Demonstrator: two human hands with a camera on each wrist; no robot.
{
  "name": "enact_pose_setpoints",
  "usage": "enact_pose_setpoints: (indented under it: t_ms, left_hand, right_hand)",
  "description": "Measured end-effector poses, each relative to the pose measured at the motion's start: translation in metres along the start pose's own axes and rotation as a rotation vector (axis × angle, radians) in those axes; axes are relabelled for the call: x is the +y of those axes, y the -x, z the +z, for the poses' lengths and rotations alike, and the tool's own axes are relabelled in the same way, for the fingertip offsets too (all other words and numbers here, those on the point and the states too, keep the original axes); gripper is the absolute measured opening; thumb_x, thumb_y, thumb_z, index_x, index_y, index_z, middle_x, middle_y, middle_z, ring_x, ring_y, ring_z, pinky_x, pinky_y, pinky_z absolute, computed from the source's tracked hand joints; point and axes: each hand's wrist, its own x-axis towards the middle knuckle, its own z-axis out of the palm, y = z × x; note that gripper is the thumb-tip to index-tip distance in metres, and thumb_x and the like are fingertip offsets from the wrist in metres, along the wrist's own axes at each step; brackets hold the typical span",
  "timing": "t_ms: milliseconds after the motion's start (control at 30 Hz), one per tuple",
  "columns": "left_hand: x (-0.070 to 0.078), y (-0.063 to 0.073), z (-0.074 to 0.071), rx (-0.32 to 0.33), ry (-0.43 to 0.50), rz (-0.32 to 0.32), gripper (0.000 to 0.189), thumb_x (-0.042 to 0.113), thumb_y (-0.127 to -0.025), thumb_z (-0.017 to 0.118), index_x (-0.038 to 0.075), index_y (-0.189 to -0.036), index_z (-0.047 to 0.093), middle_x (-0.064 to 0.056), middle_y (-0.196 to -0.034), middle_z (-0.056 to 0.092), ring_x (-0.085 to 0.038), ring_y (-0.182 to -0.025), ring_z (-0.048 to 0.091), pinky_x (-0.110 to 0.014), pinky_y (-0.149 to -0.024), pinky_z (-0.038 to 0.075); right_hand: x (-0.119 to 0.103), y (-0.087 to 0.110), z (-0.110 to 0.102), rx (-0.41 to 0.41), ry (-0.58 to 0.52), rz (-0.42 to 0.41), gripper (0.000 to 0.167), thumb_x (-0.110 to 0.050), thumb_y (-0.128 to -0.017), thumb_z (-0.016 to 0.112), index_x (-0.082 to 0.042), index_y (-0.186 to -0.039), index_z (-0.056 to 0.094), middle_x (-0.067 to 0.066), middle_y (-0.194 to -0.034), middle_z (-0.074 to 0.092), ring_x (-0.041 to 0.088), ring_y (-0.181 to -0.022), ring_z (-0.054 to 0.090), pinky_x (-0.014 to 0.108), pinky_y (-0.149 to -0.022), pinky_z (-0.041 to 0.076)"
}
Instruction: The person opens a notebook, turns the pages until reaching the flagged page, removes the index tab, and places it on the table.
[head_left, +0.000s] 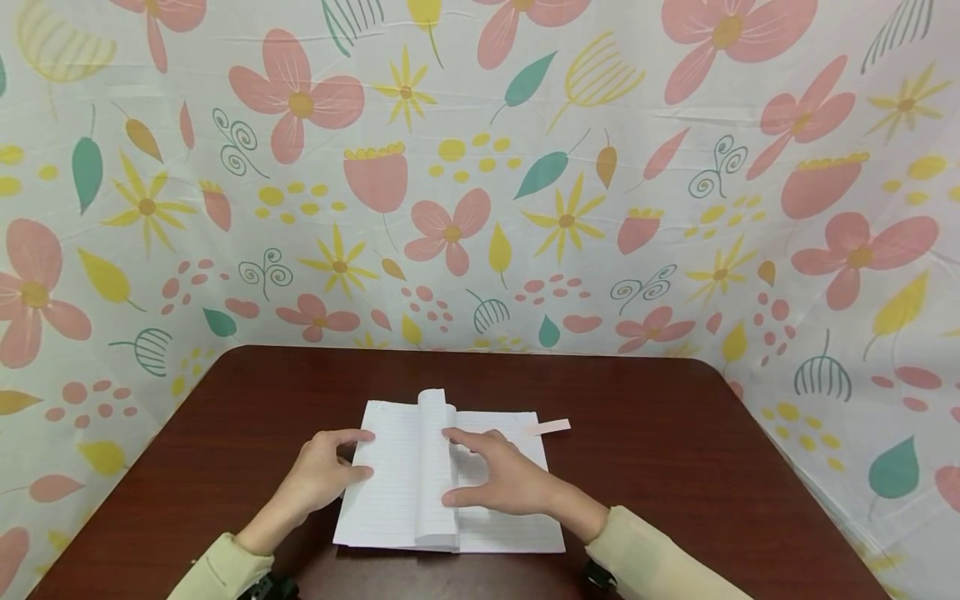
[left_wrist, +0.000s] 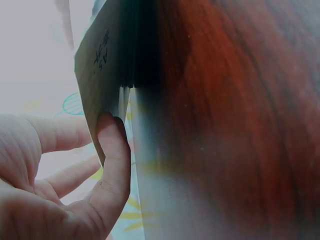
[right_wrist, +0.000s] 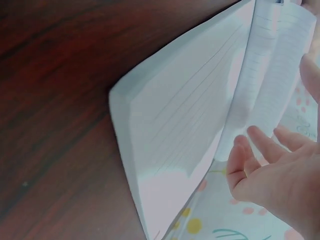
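Note:
An open notebook with ruled white pages lies on the table. One page stands bent up and curls over along the middle. At the notebook's left edge, my left hand pinches the left-hand side, fingers on both faces. In the left wrist view, a fingertip lies against the outer cover, which bears small dark writing. My right hand reaches over the right-hand page, thumb and index finger spread and loosely extended, with their tips at the curled page. A pale pink strip sticks out from the right edge.
The dark reddish-brown table has rounded far corners. A white cloth printed with pink flowers and leaves hangs behind and around it. Dark bands show at both wrists under pale sleeves.

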Motion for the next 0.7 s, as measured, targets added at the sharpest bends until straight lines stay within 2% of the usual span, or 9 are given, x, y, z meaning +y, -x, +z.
enact_pose_setpoints:
  t_ms: [200,367,567,700]
  left_hand:
    - [0.0003,0.0001,-0.0003,0.001,0.009,-0.003,0.045,-0.001,-0.084,0.084,0.003,-0.128,0.073,-0.015,-0.121,0.068,-0.018,-0.07,0.067,-0.036,-0.063,0.054]
    - [-0.0002,0.0002,-0.0003,-0.001,0.003,-0.003,0.045,-0.001,-0.085,0.084,0.003,-0.128,0.073,-0.016,-0.124,0.067,-0.018,-0.07,0.066,-0.036,-0.064,0.054]
    - [-0.0002,0.0006,-0.0002,-0.003,0.003,-0.003,0.045,-0.001,-0.085,0.084,0.003,-0.128,0.073,-0.017,-0.127,0.067,-0.018,-0.07,0.066,-0.037,-0.064,0.054]
    - [0.0001,0.0007,-0.0001,-0.003,0.006,-0.001,0.045,-0.001,-0.085,0.083,0.003,-0.128,0.073,-0.017,-0.126,0.067,-0.018,-0.071,0.068,-0.037,-0.065,0.055]
  right_hand:
    - [-0.0029,-0.0039,0.0044,-0.007,0.038,0.032,0.089,-0.056,-0.086,0.084,-0.024,-0.161,0.047,-0.002,-0.151,0.055,0.023,-0.129,0.042,0.05,-0.101,0.043]
    - [-0.0043,-0.0058,0.0066,-0.033,0.036,0.002,0.086,-0.055,-0.089,0.082,-0.024,-0.161,0.047,-0.007,-0.154,0.052,0.023,-0.13,0.041,0.052,-0.103,0.038]
    - [-0.004,-0.0066,0.0075,-0.053,0.08,-0.009,0.081,-0.056,-0.092,0.078,-0.031,-0.161,0.046,0.002,-0.161,0.046,0.029,-0.137,0.036,0.056,-0.105,0.035]
    - [-0.0035,-0.0078,0.0075,-0.075,0.113,-0.008,0.084,-0.055,-0.091,0.079,-0.034,-0.163,0.042,0.004,-0.16,0.044,0.03,-0.139,0.033,0.057,-0.105,0.034]
